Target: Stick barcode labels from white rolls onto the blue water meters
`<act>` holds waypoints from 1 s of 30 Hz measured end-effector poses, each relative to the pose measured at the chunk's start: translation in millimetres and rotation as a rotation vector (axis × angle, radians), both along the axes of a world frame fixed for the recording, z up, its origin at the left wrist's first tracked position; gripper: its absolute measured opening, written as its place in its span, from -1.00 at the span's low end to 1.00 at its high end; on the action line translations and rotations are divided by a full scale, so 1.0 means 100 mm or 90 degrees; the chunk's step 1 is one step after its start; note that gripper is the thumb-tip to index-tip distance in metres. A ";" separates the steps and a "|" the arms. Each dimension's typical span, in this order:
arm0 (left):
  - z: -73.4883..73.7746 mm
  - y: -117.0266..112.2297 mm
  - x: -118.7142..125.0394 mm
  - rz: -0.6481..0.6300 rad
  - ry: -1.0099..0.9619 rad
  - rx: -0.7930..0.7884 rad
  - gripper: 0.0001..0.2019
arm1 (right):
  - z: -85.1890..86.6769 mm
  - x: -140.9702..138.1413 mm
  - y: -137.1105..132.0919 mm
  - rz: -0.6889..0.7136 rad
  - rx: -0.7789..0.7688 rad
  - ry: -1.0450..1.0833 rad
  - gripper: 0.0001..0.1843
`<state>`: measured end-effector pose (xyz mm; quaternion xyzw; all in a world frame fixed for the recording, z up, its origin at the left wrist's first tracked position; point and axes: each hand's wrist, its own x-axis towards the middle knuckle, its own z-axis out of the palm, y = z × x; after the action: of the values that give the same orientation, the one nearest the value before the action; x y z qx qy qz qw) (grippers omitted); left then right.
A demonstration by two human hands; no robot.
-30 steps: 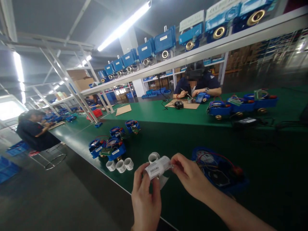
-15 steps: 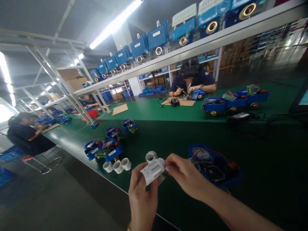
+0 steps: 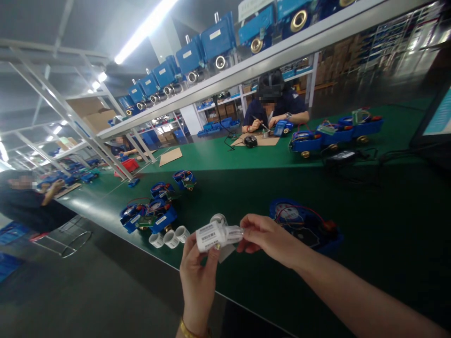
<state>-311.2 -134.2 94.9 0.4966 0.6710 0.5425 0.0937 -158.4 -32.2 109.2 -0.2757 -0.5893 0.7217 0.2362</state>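
Observation:
My left hand (image 3: 199, 270) is closed around a roll of white barcode labels (image 3: 208, 237), its thumb on the front. Between the fingertips of my right hand (image 3: 259, 234) is the end of a label strip (image 3: 233, 233), which stretches out from that roll. A flap of pale backing paper (image 3: 226, 253) hangs below the strip. Just behind the roll, another white label roll (image 3: 218, 219) stands on the green table. Beyond my right wrist lies an opened blue meter housing (image 3: 306, 225) with wires and a round part inside, partly covered by my forearm.
Several small label rolls (image 3: 171, 239) stand near the table's front edge, beside opened blue housings (image 3: 150, 211). Across the green table (image 3: 225, 183) a co-worker (image 3: 273, 103) handles a small part. Overhead runs a shelf (image 3: 232, 75) of blue meters. A monitor (image 3: 437, 112) stands at right.
My right hand has drawn a length of label strip out from the roll. My left hand has turned the roll and shifted slightly left. The whole view has moved a little.

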 end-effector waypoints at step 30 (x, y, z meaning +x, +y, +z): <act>-0.23 0.22 -0.35 0.198 0.491 -0.282 -0.48 | 0.22 1.24 -0.02 -0.263 0.297 0.000 -0.91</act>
<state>-346.5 -111.9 72.1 0.5237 0.8229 0.1695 -0.1407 -34.4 -34.7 131.2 -0.3281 -0.6708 0.5037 0.4344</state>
